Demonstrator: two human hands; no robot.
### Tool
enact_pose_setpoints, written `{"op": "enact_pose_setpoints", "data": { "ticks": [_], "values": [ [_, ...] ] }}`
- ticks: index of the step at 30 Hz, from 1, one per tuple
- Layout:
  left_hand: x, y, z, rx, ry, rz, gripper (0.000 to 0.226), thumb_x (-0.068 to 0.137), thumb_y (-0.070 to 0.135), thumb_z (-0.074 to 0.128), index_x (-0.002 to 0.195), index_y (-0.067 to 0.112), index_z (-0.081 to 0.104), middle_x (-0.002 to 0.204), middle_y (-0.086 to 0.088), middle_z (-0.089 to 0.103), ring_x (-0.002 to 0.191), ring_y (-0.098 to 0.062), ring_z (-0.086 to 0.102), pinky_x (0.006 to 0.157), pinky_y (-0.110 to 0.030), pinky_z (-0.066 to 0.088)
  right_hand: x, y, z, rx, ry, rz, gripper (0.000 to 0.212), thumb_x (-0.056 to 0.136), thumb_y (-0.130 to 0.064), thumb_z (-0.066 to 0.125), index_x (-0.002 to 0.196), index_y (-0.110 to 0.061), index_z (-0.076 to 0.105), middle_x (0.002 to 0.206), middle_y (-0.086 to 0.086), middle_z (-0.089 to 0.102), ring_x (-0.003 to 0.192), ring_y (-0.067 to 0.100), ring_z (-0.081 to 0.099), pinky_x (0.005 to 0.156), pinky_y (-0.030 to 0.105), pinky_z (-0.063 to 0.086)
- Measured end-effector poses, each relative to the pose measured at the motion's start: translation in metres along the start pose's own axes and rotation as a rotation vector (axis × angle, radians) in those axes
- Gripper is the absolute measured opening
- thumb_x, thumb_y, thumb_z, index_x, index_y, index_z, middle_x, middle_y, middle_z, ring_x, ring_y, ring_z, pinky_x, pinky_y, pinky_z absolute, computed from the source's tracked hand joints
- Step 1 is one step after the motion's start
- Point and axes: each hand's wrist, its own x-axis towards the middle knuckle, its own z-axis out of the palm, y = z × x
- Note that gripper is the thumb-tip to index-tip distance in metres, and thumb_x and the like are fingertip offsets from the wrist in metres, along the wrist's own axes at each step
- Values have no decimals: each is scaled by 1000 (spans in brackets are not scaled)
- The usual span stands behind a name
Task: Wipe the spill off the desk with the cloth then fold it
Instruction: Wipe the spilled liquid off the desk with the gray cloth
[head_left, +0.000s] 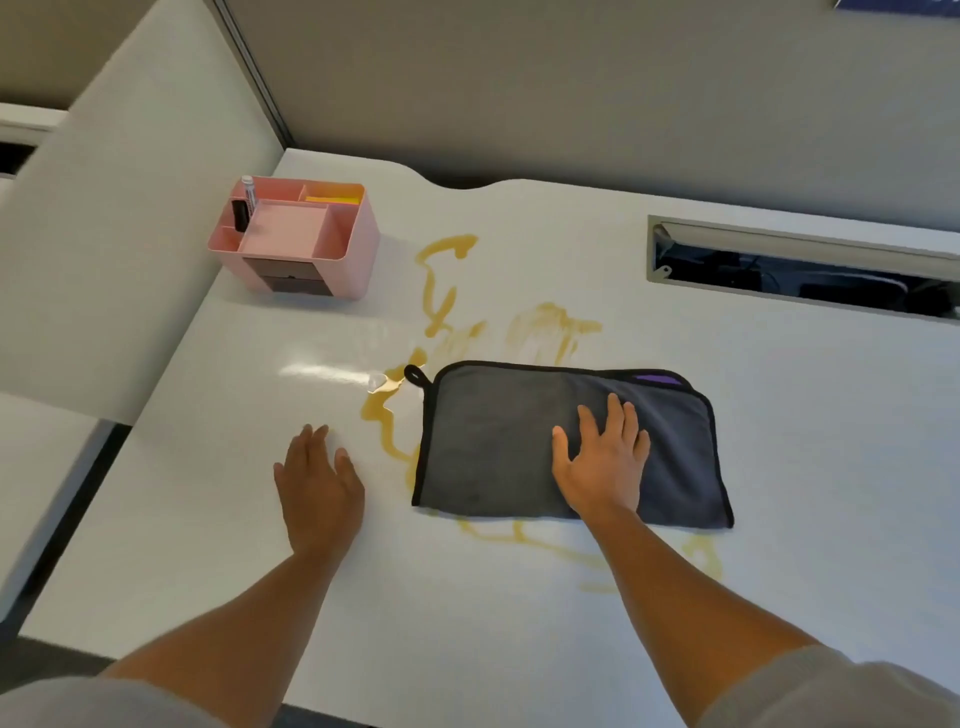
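Grey microfibre cloth with black piping (519, 441) lies flat in the middle of the white laminate desk (779, 415), folded over on itself with a purple tag peeking out at its far right corner, and the right hand (602, 462) is pressed palm-down on it, fingers spread, not gripping, just bearing down. Left hand (319, 488) rests open and flat on bare desk to the left, holding nothing, seemingly bracing.

And look at that amber, syrupy spill (441, 291): trails run from near the pink plastic desk organiser (301, 239) down past the cloth's hanging loop, along its left edge, and out along the near edge to the right. Smeared streaks sit just beyond the cloth's far edge.

Wiping is the step here, I'd judge, with plenty left. Best play: keep the palm flat with even pressure, sweep from the outside of the trails inward so the liquid gathers rather than spreads, and turn to a clean face once this one loads up. The line beside the organiser calls for a careful pass so the box isn't nudged.

Hard to tell: how much spill lies under the cloth, whether its underside is soaked, and what fills the dark cable slot (800, 270) at the desk's far right. A small clear blob beside the loop can't be identified.
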Motion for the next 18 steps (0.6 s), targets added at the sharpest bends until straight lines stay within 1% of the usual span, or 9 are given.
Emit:
{"op": "enact_pose_setpoints", "data": {
  "ticks": [1, 3, 6, 8, 10, 13, 18],
  "values": [
    [5, -2, 1, -1, 2, -8, 43, 101, 21, 38, 142, 7, 41, 151, -13, 39, 142, -28, 30, 119, -48, 14, 1, -4, 5, -4, 1, -22, 58, 99, -57, 34, 147, -25, 44, 164, 11, 17, 152, 32, 8, 121, 57, 10],
    [16, -7, 5, -17, 10, -23, 46, 102, 21, 36, 145, 7, 36, 155, -12, 33, 145, -27, 24, 120, -47, 8, 4, -14, 14, -21, -7, -55, 62, 98, -62, 27, 149, -31, 39, 166, 7, 11, 153, 31, 3, 121, 59, 4],
    [33, -14, 13, -39, 13, -39, 49, 102, 22, 34, 149, 9, 31, 158, -10, 28, 147, -25, 19, 121, -45, 6, 4, -28, 28, -67, -15, -24, 72, 95, -69, 20, 154, -29, 30, 167, 8, 4, 153, 34, -6, 119, 63, -4],
    [42, -20, 17, -50, 8, -51, 50, 102, 22, 33, 150, 9, 29, 159, -9, 26, 148, -24, 18, 122, -44, 7, 2, -39, 37, -126, -10, 13, 80, 93, -72, 13, 156, -26, 23, 167, 12, -1, 152, 37, -10, 118, 65, -4],
    [42, -22, 22, -36, 20, -33, 49, 103, 22, 32, 150, 9, 30, 159, -8, 26, 148, -23, 17, 122, -43, 7, 2, -48, 41, -155, 3, 43, 84, 91, -74, 8, 157, -24, 21, 166, 17, -2, 151, 41, -10, 116, 69, -2],
    [40, -28, 28, -13, 57, -15, 51, 101, 26, 25, 151, 11, 30, 159, -6, 26, 149, -20, 17, 122, -37, 4, 11, -71, 47, -177, -12, 53, 86, 89, -77, 3, 158, -27, 16, 164, 22, -3, 149, 45, -11, 114, 71, 0],
    [41, -26, 28, -51, 101, -23, 51, 101, 25, 22, 149, 14, 34, 157, -3, 31, 148, -17, 20, 122, -37, 9, 38, -120, 53, -143, 6, -1, 90, 83, -86, 1, 157, -36, 9, 163, 26, -6, 149, 47, -12, 112, 74, -2]
  ]
}}
